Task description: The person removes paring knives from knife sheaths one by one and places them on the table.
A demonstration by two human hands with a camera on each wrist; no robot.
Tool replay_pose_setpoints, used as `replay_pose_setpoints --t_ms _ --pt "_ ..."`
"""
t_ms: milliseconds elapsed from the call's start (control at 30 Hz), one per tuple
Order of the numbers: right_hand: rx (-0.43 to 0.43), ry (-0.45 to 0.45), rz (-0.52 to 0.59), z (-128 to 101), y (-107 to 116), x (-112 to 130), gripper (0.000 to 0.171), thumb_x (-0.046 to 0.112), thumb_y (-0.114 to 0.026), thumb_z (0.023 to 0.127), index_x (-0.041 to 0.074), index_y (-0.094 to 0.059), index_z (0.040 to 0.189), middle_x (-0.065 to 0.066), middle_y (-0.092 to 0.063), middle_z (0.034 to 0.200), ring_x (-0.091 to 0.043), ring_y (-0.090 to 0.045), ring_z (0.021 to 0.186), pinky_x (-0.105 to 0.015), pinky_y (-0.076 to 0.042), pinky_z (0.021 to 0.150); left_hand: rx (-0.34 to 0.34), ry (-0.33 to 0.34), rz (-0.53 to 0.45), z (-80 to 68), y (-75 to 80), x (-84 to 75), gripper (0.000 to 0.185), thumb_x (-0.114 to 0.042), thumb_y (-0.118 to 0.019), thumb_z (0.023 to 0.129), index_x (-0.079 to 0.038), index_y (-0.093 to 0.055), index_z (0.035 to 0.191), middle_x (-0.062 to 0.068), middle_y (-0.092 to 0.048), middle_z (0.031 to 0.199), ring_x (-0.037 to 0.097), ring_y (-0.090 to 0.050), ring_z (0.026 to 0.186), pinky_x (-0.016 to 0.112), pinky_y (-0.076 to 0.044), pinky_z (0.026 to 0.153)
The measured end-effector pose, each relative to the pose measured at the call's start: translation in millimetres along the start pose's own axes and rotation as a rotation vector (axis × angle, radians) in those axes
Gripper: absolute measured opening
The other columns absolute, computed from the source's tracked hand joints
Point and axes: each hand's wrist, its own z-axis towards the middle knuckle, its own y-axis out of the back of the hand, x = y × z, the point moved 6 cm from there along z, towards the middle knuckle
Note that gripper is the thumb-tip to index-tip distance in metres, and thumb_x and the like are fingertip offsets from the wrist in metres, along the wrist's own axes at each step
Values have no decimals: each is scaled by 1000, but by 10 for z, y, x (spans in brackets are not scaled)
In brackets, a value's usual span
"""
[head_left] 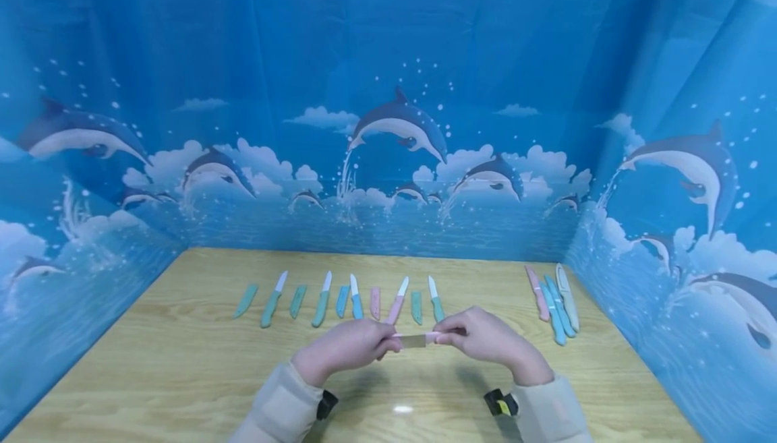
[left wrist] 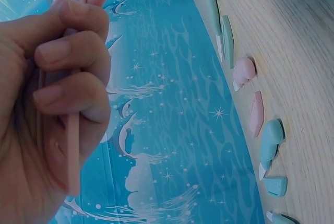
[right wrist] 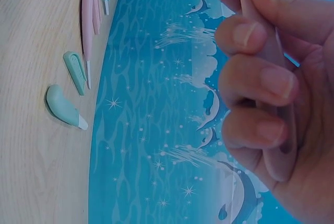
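Both hands are raised over the front middle of the wooden table (head_left: 182, 362) and hold one pink knife (head_left: 419, 340) level between them. My left hand (head_left: 346, 348) curls round its left end, a thin pink piece (left wrist: 73, 151) in the left wrist view. My right hand (head_left: 485, 336) grips the rounded pink handle (right wrist: 276, 78). Only a short greyish stretch shows between the fists. I cannot tell whether that stretch is blade or sheath.
Behind the hands lies a row of small knives and loose sheaths, from a teal sheath (head_left: 245, 300) to a teal knife (head_left: 435, 298), with a pink knife (head_left: 397, 300) among them. Several sheathed knives (head_left: 555, 301) lie at the back right. Blue dolphin-print curtains (head_left: 388, 126) wall the table.
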Motion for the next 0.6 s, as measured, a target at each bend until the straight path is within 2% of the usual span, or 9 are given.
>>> replay_pose_setpoints --t_ms 167,600 --pt "-4 0 7 8 10 -8 23 34 -62 94 18 -75 102 2 -74 91 1 -54 64 -23 -46 62 -3 3 2 1 12 5 28 -32 -49 100 -11 -69 104 -11 -49 61 0 -41 48 16 -43 53" --pt "8 -10 24 -17 19 -11 24 35 -61 94 18 -75 102 3 -74 90 0 -56 64 -23 -47 61 13 16 -25 2 -19 27 26 -32 -50 100 -13 -68 101 -12 -47 61 1 -36 48 17 -41 50"
